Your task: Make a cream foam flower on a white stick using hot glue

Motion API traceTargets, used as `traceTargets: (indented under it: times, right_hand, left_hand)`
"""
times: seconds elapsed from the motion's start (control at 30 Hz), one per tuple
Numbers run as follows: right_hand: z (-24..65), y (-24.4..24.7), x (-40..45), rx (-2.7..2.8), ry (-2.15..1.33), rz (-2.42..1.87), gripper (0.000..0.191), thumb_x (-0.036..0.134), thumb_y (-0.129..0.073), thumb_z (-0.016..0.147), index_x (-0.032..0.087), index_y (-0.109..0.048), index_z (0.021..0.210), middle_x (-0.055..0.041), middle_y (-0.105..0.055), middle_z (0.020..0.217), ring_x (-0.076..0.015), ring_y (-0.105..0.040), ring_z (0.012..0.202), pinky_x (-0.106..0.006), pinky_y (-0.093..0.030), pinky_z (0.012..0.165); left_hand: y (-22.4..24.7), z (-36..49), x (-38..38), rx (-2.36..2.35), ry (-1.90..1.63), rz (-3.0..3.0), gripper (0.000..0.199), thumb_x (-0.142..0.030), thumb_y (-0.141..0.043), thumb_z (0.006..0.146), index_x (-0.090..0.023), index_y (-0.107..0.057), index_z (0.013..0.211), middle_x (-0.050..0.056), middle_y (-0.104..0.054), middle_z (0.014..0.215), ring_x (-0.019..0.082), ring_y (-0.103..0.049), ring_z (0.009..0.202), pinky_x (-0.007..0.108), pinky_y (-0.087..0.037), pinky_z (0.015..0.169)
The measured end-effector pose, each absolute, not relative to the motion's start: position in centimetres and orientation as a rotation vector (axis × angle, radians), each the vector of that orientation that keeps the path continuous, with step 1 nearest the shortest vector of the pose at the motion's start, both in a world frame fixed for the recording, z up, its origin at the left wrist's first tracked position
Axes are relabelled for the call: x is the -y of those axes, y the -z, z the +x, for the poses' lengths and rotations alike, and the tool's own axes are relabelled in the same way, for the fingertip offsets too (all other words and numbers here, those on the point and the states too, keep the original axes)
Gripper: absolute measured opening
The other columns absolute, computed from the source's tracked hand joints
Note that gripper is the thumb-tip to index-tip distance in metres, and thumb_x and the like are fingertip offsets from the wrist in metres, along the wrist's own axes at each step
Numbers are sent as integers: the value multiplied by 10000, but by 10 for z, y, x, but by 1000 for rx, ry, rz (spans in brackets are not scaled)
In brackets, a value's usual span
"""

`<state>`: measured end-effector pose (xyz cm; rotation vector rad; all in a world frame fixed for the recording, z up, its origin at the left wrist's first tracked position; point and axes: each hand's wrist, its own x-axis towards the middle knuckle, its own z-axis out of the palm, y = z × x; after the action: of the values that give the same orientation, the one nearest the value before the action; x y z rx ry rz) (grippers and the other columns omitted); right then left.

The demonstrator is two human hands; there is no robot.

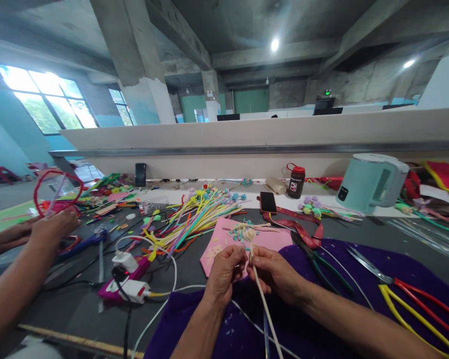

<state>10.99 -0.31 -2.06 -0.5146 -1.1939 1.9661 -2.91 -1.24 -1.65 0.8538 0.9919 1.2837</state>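
My right hand [275, 271] is closed, thumb and fingers pinching a cream pipe cleaner stem [265, 304] that runs down toward me. A small cream flower head [249, 234] shows at the stem's upper end. Close beside it, my left hand [226, 271] is closed in a pinch near the stem; what lies between its fingertips is too small to make out. Under both hands is a pink sheet [213, 249] with small teal and cream bits [228, 232] scattered on it. A purple cloth [187, 319] spreads below my forearms.
Scissors with red and yellow handles [392, 281] and green-handled pliers [322, 267] lie right. Colourful pipe cleaners [198, 219] are heaped left of centre, behind a power strip [129, 289]. A phone [268, 203], bottle [296, 182] and kettle [372, 182] stand farther back. Another person's hands [56, 224] hold a red loop.
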Motion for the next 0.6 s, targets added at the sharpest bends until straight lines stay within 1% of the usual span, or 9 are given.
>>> traceTargets:
  times: [0.07,0.13,0.23,0.4,0.5,0.6]
  right_hand:
    - [110,21,4,1193,-1967,-525,218,347,-578,780,147,-493,768,27,-561,573,-31,-440,338,-132,-270,314]
    - [109,21,4,1197,-1974,-529,211,338,-582,779,141,-507,783,32,-549,558,-27,-421,332,-132,-266,312]
    - [109,22,5,1211,-1988,-522,196,322,-573,787,139,-504,770,30,-550,557,-22,-404,326,-132,-254,310]
    - [110,24,5,1286,-1923,-623,274,398,-580,783,151,-477,726,37,-537,552,-29,-432,346,-134,-254,326]
    - [112,23,6,1353,-1841,-689,304,427,-586,776,149,-481,712,42,-528,556,-28,-439,357,-137,-255,340]
    - [112,21,7,1388,-1803,-701,280,403,-579,789,144,-500,718,31,-547,592,-26,-446,374,-143,-260,354]
  left_hand:
    - [16,-28,13,-967,-1272,851,288,-364,-714,618,-129,-632,764,-36,-496,526,15,-350,392,162,-225,405]
    - [15,-27,14,-956,-1229,870,314,-343,-718,620,-132,-648,841,-15,-543,584,28,-402,420,173,-270,429]
    - [17,-28,13,-948,-1177,881,294,-347,-718,619,-112,-644,780,5,-562,597,47,-440,438,188,-290,438]
    - [20,-30,11,-936,-1236,746,270,-285,-761,562,-127,-581,686,-37,-505,534,33,-405,425,170,-262,426]
    - [20,-29,11,-942,-1236,706,280,-254,-770,546,-129,-549,664,-51,-487,528,20,-387,417,155,-242,418]
    - [21,-28,11,-956,-1236,725,283,-267,-764,556,-135,-539,668,-46,-498,527,24,-391,407,158,-230,408]
